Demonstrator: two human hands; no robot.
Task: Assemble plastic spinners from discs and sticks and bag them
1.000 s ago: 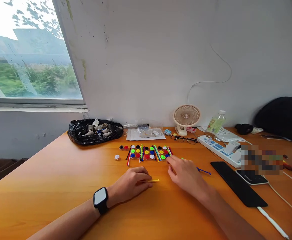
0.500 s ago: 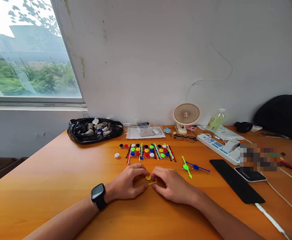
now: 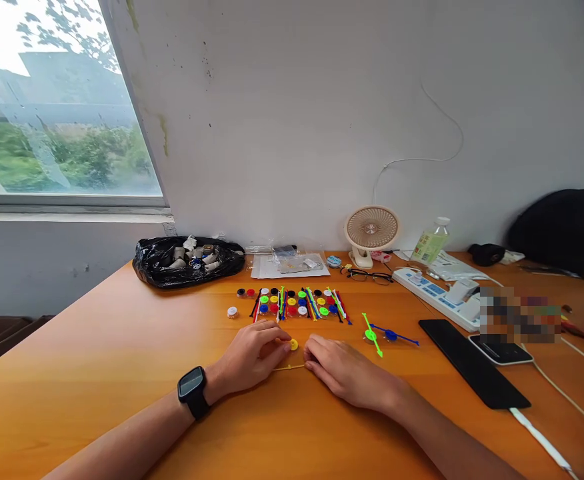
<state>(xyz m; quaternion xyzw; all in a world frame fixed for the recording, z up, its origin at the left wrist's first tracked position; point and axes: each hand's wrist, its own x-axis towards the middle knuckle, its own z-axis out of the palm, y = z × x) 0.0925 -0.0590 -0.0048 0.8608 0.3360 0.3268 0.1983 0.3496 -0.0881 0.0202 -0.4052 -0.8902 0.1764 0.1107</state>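
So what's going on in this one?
A person's left hand pinches a small round yellow plastic piece. Their right hand is at one end of a thin yellow plastic stick, its grip hidden. On the wooden table to the right lie a green arrow on a round base and a similar blue one; rows of small multicoloured discs lie beyond the hands.

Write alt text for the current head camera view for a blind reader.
A person's left hand is at a yellow disc, their right hand at a thin yellow stick, on a wooden table. Beyond lie colourful discs and sticks; a green arrow lies to the right.
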